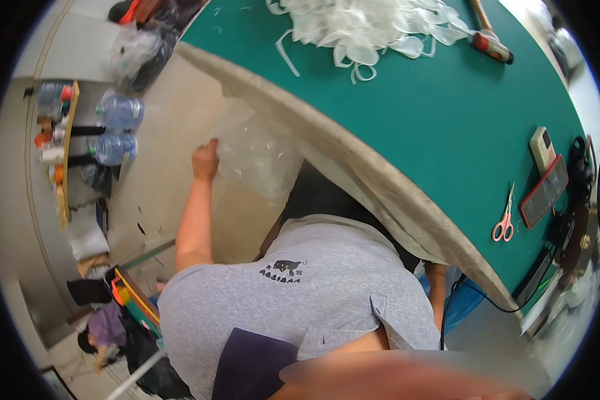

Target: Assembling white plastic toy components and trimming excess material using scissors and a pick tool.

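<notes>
Beside the green table, my left hand [205,160] is closed on the edge of a clear plastic bag [257,157]. The bag hangs below the table's near edge and looks loosely spread. My right forearm [436,290] reaches down by the table edge; the fingers of that hand are hidden there, so what they hold cannot be seen. A blue plastic bag [465,308] shows next to that arm.
On the green table [407,127] lie a pile of translucent white pieces with straps [360,30], a hammer [492,47], pink-handled scissors [504,223] and a red-edged phone [544,192]. Blue water jugs [117,148] stand left. A black cable [483,303] hangs near my right arm.
</notes>
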`<action>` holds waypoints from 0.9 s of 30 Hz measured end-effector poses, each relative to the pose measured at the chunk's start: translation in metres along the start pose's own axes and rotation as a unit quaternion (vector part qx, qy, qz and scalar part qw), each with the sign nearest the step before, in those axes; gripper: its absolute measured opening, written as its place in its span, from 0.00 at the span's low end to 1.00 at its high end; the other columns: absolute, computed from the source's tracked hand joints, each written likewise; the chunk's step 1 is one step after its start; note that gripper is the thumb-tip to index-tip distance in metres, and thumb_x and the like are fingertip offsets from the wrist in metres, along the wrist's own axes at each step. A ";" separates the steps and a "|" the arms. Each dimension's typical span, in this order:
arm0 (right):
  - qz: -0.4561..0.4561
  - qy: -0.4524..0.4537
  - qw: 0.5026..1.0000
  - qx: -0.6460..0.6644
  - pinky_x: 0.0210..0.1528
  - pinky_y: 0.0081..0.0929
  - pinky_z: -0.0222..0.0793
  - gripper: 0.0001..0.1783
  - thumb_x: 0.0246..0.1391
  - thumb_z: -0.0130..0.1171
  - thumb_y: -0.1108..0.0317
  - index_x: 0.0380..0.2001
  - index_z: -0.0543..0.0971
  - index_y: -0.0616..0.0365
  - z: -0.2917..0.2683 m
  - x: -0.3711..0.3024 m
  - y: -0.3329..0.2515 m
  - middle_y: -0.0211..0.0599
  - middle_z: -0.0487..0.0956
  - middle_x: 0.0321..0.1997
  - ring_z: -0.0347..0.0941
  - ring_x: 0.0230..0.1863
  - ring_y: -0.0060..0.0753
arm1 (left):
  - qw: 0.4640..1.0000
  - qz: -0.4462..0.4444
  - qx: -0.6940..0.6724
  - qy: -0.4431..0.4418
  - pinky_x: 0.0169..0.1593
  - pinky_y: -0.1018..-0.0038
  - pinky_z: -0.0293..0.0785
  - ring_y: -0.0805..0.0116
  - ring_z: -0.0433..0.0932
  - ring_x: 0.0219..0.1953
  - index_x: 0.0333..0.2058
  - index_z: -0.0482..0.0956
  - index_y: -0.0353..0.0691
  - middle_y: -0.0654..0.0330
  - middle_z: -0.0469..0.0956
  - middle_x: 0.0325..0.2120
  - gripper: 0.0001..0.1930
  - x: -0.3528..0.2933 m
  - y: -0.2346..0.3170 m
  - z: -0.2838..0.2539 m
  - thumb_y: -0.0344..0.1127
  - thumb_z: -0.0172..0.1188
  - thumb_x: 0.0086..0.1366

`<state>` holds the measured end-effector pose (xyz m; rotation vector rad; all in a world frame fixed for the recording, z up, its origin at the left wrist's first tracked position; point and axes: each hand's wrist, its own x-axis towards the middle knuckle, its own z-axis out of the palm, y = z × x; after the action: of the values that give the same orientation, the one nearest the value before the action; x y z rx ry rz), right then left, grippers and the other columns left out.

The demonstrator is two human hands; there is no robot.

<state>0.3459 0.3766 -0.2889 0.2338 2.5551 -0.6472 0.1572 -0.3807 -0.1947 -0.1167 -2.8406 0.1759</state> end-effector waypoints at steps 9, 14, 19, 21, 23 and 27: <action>0.042 0.049 0.990 0.129 0.54 0.44 0.65 0.23 0.47 0.64 0.69 0.50 0.76 0.59 0.042 -0.003 0.074 0.50 0.78 0.47 0.73 0.50 0.53 | 0.986 0.148 0.026 0.073 0.24 0.67 0.69 0.61 0.74 0.20 0.34 0.78 0.44 0.59 0.78 0.22 0.07 0.037 -0.031 -0.149 0.27 0.61 0.55; 0.089 -0.009 0.985 0.150 0.29 0.33 0.71 0.15 0.50 0.60 0.72 0.42 0.76 0.61 0.005 0.005 0.021 0.39 0.79 0.27 0.76 0.25 0.34 | 0.958 0.143 0.156 0.195 0.27 0.70 0.74 0.61 0.80 0.26 0.36 0.81 0.43 0.59 0.83 0.34 0.07 0.016 -0.105 -0.224 0.29 0.60 0.58; 0.177 -0.078 0.954 0.228 0.23 0.29 0.68 0.09 0.58 0.55 0.65 0.38 0.77 0.57 0.024 0.029 0.054 0.37 0.78 0.22 0.74 0.21 0.29 | 0.908 0.012 0.255 0.333 0.34 0.67 0.78 0.59 0.83 0.35 0.43 0.80 0.43 0.58 0.82 0.38 0.15 0.029 -0.237 -0.366 0.33 0.58 0.54; 0.217 -0.092 0.937 0.259 0.21 0.28 0.67 0.09 0.60 0.53 0.62 0.37 0.77 0.56 0.030 0.031 0.057 0.37 0.78 0.22 0.73 0.20 0.27 | 0.909 0.025 0.220 0.354 0.35 0.67 0.78 0.60 0.83 0.35 0.43 0.80 0.43 0.58 0.82 0.38 0.15 0.064 -0.244 -0.390 0.32 0.58 0.54; 0.275 -0.144 0.919 0.241 0.19 0.27 0.66 0.10 0.60 0.55 0.60 0.35 0.76 0.55 0.051 0.027 0.075 0.36 0.78 0.21 0.71 0.18 0.25 | 0.913 0.051 0.154 0.375 0.36 0.68 0.78 0.61 0.82 0.36 0.43 0.79 0.42 0.58 0.82 0.38 0.15 0.104 -0.243 -0.412 0.32 0.58 0.54; 0.300 -0.132 0.858 0.396 0.17 0.26 0.66 0.11 0.59 0.57 0.60 0.34 0.76 0.57 0.060 0.006 0.095 0.35 0.78 0.19 0.72 0.16 0.26 | 0.908 0.108 0.020 0.405 0.37 0.70 0.76 0.63 0.80 0.36 0.43 0.78 0.40 0.58 0.80 0.39 0.15 0.169 -0.233 -0.444 0.32 0.59 0.55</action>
<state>0.3923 0.4300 -0.3761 1.0774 1.6702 -1.3125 0.1119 -0.5467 0.3061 -0.3938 -1.9869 0.1788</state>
